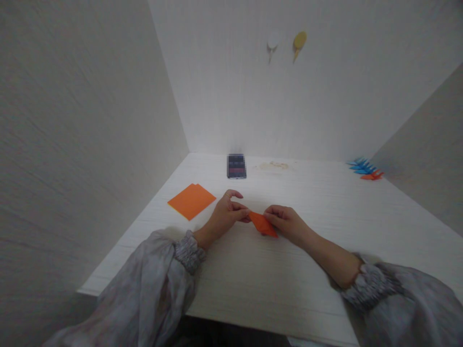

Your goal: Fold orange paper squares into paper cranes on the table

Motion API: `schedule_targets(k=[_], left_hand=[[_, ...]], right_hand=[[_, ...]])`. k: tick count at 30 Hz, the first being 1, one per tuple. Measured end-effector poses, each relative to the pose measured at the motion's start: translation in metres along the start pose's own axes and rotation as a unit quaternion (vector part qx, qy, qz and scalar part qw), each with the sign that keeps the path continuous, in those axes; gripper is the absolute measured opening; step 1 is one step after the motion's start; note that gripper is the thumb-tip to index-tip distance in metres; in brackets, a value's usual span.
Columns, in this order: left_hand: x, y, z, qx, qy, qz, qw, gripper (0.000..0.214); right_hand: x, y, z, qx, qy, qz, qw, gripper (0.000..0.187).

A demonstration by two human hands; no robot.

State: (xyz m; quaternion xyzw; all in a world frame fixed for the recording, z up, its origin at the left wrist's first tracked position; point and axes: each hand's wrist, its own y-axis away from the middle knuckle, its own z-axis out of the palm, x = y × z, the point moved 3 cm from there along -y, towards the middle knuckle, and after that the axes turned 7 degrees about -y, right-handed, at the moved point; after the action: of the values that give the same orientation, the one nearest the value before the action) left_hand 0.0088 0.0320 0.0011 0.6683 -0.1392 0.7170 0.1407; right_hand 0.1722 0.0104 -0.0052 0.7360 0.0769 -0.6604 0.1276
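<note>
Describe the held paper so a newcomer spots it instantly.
On the white table, between the left hand and right hand, is the small folded orange paper. Unlike the flat orange sheets and the blue-and-orange cluster, it alone is held.

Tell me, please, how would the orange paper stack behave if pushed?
The orange paper stack would probably slide rather than tip, since it lies flat. Its sheets may slip apart, as their far corners do not align. It looks thin, so likely light.
</note>
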Motion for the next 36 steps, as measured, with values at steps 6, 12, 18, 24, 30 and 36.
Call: schedule_targets(k=[6, 12, 18, 24, 30, 36], left_hand=[[0.0, -0.001, 0.0, 0.008, -0.003, 0.0, 1.0, 0.04], [0.002, -0.003, -0.004, 0.037, -0.016, 0.007, 0.999, 0.04], [0.0, -0.003, -0.001, 0.014, -0.018, 0.006, 1.0, 0.035], [-0.001, -0.003, 0.005, -0.008, -0.014, 0.035, 0.999, 0.047], [-0.003, -0.002, 0.011, -0.051, -0.059, 0.064, 0.995, 0.071], [-0.004, -0.001, 0.01, -0.051, -0.084, 0.072, 0.993, 0.075]], right_hand=[[0.005, -0.001, 0.001, -0.004, -0.086, 0.024, 0.996, 0.019], [0.004, 0.0, 0.001, -0.018, -0.147, -0.02, 0.989, 0.017], [0.004, 0.001, 0.006, -0.027, -0.071, -0.075, 0.994, 0.024], [0.01, -0.003, 0.003, 0.017, -0.04, -0.078, 0.996, 0.023], [0.006, -0.002, 0.006, 0.02, -0.049, -0.062, 0.997, 0.023], [0.004, -0.001, 0.007, 0.017, -0.018, -0.05, 0.998, 0.025]])
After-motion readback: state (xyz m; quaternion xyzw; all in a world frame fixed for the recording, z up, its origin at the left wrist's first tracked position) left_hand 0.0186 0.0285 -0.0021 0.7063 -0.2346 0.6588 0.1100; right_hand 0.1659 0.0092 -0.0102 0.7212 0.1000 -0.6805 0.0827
